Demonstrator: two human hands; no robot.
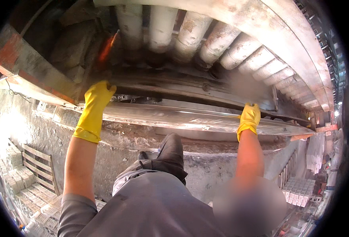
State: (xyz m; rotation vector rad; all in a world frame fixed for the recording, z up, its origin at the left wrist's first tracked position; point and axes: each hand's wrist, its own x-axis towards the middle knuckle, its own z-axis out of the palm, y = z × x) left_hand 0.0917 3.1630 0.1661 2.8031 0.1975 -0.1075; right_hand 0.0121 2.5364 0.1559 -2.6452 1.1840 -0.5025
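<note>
Both my hands wear yellow rubber gloves and reach forward over a long metal ledge (154, 112). My left hand (99, 94) is closed, its fingers curled at the left end of a long, dirty grey panel (174, 90). Further right, my right hand (250, 115) is closed at the lower edge of that panel, with the fingertips partly hidden. The panel lies lengthwise between the hands, just beyond the ledge. A dark gap with loose grey debris shows between panel and ledge near my left hand.
Beyond the panel runs a row of thick, pale rollers (190, 33) under a curved metal beam (257, 19). An orange glow (107, 47) shows at the far left, above a rusty beam (36, 73). Stacked pale blocks (22, 181) and a wooden pallet (40, 166) stand lower left; more blocks (299, 191) lower right.
</note>
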